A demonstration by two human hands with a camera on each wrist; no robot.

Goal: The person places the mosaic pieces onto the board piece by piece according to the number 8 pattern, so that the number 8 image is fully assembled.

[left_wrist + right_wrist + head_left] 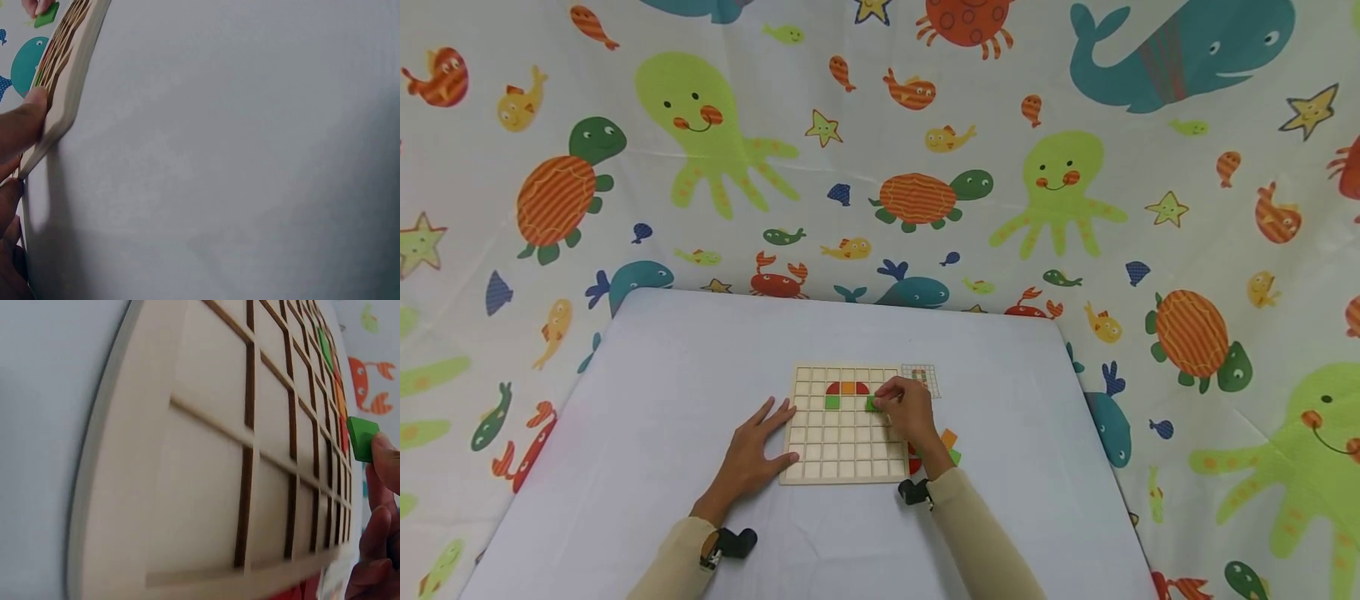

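Note:
A wooden grid board [842,456] lies flat on the white table. In its upper part sit an orange square tile [847,387], a red curved tile [832,388] on its left, another red tile [862,388] on its right, and a green square tile [832,402] below the left red one. Thumb and fingers of my right hand [912,414] pinch a second green tile [360,439], held just over the board below the right red tile. My left hand [745,458] touches the board's left edge, its fingers spread.
Beside the board's right side lie loose tiles: an orange one [950,437], a green one [955,457] and red ones [914,463], partly hidden by the right wrist. A printed grid card [933,380] lies at the board's upper right corner. A sea-animal patterned cloth [850,225] hangs behind.

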